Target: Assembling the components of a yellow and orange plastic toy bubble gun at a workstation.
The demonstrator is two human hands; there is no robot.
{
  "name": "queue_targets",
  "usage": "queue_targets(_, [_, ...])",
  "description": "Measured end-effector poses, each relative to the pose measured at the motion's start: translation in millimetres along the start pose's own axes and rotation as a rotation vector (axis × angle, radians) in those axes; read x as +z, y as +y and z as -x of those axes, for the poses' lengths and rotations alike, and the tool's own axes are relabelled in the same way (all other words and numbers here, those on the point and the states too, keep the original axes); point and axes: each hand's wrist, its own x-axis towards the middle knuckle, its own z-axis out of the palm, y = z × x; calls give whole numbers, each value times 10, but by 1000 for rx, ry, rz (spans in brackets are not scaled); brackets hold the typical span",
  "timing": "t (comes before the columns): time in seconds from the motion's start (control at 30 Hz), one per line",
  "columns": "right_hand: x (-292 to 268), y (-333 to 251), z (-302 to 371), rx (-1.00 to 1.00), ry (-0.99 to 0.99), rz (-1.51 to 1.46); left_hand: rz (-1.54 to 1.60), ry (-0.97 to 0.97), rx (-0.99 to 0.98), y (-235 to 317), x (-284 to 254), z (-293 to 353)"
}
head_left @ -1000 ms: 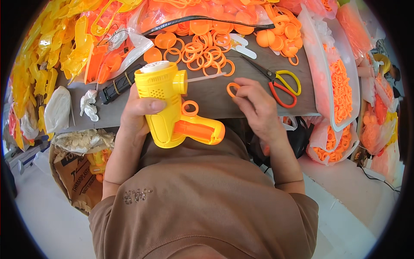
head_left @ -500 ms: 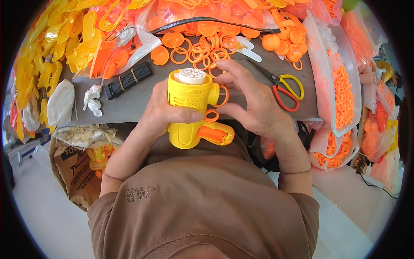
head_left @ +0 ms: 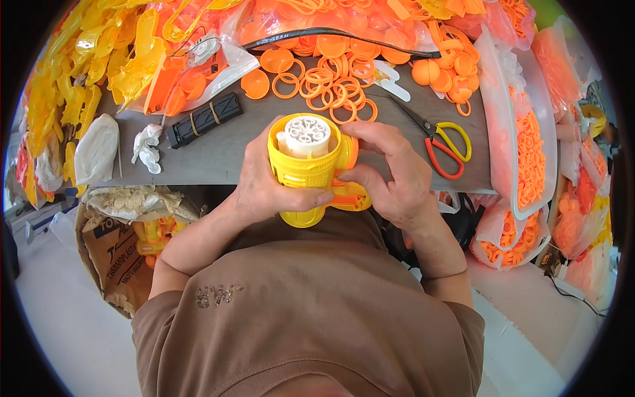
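My left hand (head_left: 268, 182) is wrapped around a yellow plastic toy body (head_left: 305, 173), shaped like a bubble blower, with the thumb across its front. The body's open top tilts toward me, showing a white round insert (head_left: 309, 131) with holes and short tubes. On the right side of the body, an orange ring (head_left: 352, 151) sits against the round side spout. The index finger and thumb of my right hand (head_left: 397, 173) pinch it from above and below. Beneath, a yellow-and-orange handle part (head_left: 350, 197) sticks out to the right, partly hidden by my fingers.
Loose orange rings (head_left: 338, 89) lie on the grey table (head_left: 211, 162) beyond the toy. Scissors (head_left: 440, 142) rest at right, a black banded bar (head_left: 205, 121) at left. Yellow parts pile up far left. A clear bin (head_left: 522, 192) of orange rings stands right; a cardboard box (head_left: 119, 258) sits lower left.
The toy body has tipped so its open top faces me more, and shifted slightly right. My right hand has brought the orange ring in against the side spout.
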Motion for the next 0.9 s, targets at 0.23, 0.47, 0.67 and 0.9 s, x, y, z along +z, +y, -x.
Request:
queue_targets(0.23, [-51,15,23,-242,-162,144,-57,-66,227,-94,-2,116])
queue_targets(0.47, [-158,-258,57,-341,-278,162,-83,-288,362,150,-64,187])
queue_targets(0.67, [-161,-21,-13,-273,-244,179,-349,-204,317,183,-75,-4])
queue_targets(0.9, [-1000,653,-401,296,283,375,262,-100,-71,116,-69,-67])
